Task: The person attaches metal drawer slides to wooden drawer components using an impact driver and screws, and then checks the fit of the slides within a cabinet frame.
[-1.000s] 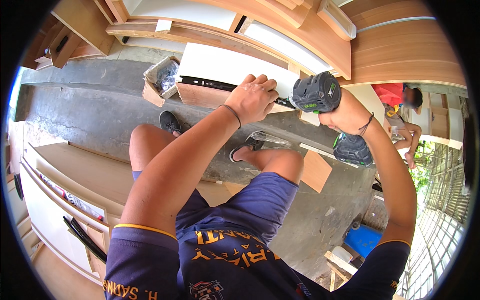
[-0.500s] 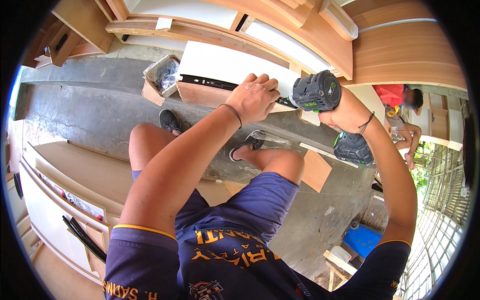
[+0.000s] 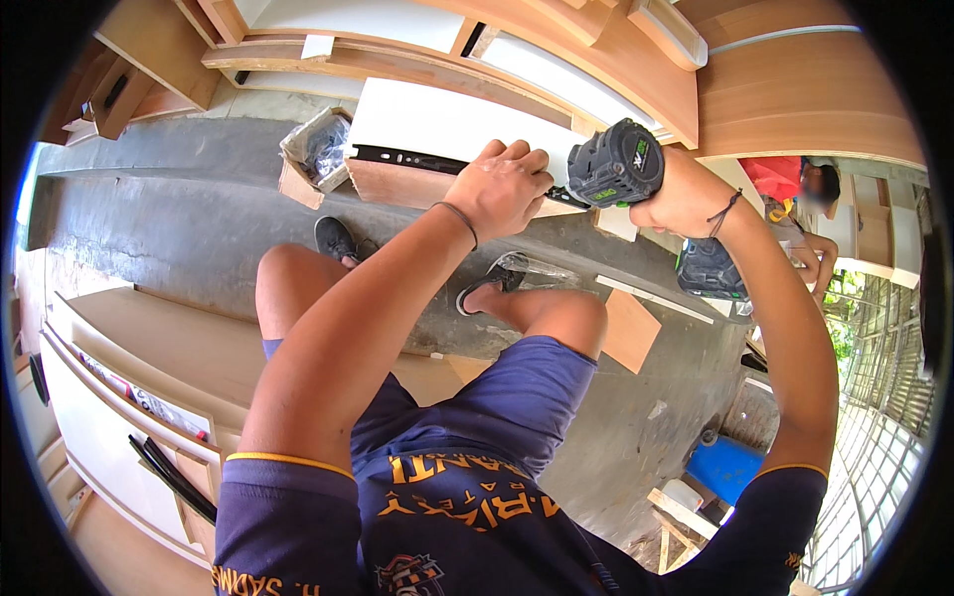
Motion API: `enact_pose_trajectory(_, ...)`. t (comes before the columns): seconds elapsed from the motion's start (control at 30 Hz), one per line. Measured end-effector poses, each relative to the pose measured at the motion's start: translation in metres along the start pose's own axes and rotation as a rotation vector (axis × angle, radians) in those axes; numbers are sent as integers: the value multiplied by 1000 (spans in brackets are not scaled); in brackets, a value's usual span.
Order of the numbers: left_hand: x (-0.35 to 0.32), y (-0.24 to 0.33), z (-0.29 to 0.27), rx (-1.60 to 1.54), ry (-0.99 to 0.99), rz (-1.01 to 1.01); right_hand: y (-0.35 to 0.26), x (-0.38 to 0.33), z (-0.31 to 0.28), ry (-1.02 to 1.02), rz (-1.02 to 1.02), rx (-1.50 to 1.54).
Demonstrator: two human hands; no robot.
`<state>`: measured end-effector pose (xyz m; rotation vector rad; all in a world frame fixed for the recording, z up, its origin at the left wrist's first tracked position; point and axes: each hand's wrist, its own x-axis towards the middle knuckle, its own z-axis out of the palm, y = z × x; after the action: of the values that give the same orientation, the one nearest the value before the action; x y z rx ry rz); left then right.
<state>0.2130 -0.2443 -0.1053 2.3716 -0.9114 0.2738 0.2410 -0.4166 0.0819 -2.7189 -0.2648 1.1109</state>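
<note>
And you've got R hand wrapped round the drill, prob. heavy, best held by its handle, nose near the stiff-looking black rail along the white panel, L hand curled over, can't tell if gripping.

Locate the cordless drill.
In the head view, the cordless drill is above and right of centre, gripped in the right hand, its nose near the black rail, just right of the left hand.

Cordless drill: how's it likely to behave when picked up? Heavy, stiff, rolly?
The cordless drill is probably heavy for its size, given that thick battery pack. Likely stiff: the casing looks hard and bulky. Laid down, the blocky pack should limit rolling.
</note>
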Motion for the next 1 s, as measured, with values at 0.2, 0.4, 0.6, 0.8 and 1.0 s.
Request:
enact_pose_trajectory(0.2,0,1,3,3,18,8,16,2,5,51,-151,-54)
enact_pose_trajectory(0.4,-1,-1,3,23,6,5,4,1,1,-52,26,52)
enact_pose_trajectory(0.6,1,1,2,33,-5,5,22,6,10,95,-181,-37)
enact_pose_trajectory(0.8,1,1,2,27,1,7,30,11,12,92,-224,-55)
enact_pose_trajectory(1.0,1,1,2,32,-11,11,28,10,11,60,-153,-7)
